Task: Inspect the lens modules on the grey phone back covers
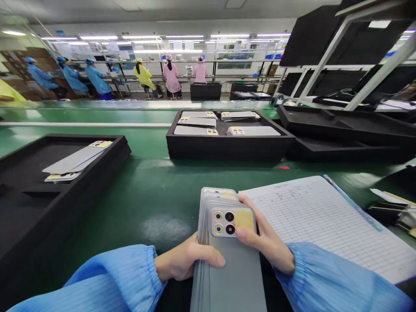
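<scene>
A stack of grey phone back covers (235, 277) stands between my hands, close to me at the bottom middle. The front cover shows a camera block with round lens openings and a piece of yellow film. My left hand (191, 258) grips the stack's left side, its thumb lying across the front cover. On the right, my right hand (264, 234) holds the upper corner, thumb pressed on the yellow film and fingers behind. The upper edges of several more covers show behind the front one. The stack's lower end runs out of view.
A black tray (230, 147) with several covers stands ahead on the green table (152, 186). Another black tray (112, 173) holding a few covers lies left. A gridded paper sheet (312, 216) with a blue pen (352, 201) is at right, below stacked black trays (351, 130). People sit beyond.
</scene>
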The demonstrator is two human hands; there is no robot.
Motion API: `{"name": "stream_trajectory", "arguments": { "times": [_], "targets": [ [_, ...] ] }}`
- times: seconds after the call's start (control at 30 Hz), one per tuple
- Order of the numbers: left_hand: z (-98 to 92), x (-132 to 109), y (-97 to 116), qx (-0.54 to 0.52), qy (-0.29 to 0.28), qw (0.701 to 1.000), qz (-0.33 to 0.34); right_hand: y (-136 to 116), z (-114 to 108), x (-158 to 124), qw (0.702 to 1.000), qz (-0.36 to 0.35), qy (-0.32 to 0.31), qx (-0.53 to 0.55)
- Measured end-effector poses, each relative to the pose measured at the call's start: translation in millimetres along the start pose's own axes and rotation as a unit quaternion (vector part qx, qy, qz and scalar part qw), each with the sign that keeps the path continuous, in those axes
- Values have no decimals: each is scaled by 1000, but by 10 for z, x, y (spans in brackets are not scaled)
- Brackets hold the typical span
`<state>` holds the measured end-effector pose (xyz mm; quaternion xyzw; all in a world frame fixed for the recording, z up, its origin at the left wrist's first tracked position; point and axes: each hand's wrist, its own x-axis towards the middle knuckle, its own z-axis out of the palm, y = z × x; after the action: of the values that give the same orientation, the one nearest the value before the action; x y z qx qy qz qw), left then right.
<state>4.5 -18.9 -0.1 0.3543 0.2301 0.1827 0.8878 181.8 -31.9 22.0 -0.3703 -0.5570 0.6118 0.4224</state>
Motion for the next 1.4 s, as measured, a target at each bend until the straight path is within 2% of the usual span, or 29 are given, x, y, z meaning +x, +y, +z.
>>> {"name": "stream_trajectory", "arguments": {
  "times": [0.17,0.23,0.37,0.53,0.77,0.97,1.4],
  "targets": [
    [48,-37,-67,-24,-8,998,-49,-32,-120,40,985,-25,111,-127],
    [78,-53,-104,-43,-12,996,-76,-29,-145,53,982,-43,85,-162],
    [120,-73,-127,-90,-8,991,-97,-27,-157,62,989,-66,-13,-133],
    [90,-65,-122,-154,-48,983,-87,2,-132,66,986,-11,-28,-163],
    [48,-58,-145,-145,68,982,-103,-8,-81,59,980,-23,12,-198],
    [60,-59,-134,-128,78,985,-86,-3,-64,42,981,-70,39,-176],
    [100,-48,-113,-93,92,990,-52,-11,-35,10,974,-100,72,-190]
  ]
}}
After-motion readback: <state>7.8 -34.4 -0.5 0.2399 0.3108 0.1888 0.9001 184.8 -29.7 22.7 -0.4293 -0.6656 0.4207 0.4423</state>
